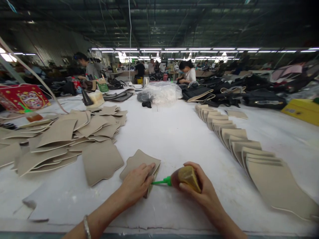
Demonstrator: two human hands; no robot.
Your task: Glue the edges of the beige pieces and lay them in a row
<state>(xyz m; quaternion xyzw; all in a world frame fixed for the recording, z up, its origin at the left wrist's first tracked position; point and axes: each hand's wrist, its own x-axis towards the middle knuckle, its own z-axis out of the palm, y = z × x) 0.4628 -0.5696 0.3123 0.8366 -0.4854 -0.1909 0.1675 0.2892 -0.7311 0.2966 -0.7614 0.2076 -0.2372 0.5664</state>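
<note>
Currently, the panel (139, 161) lies on the table (164, 132) beneath the left hand (139, 179); whether thumb and fingers pinch its edge or merely press it cannot be told. Just right of the panel, the right hand (199, 184) wraps fingers and thumb round the bottle (185, 178), tilted so that its nozzle (160, 181) points at the panel's right edge, close to the left fingers. Several faults seem possible. Too hard a squeeze could release excess amber liquid, which might run off the edge onto the table. A small slip of the nozzle could wet the neighbouring fingers, which might then mark the panel's face. Weak pressure from the left hand could let the panel skid. Left of the panel, past a single sheet (101, 162), the untidy pile (57, 136) could slide if nudged; well right of the panel, drips could soil the overlapping row (269, 166).
</note>
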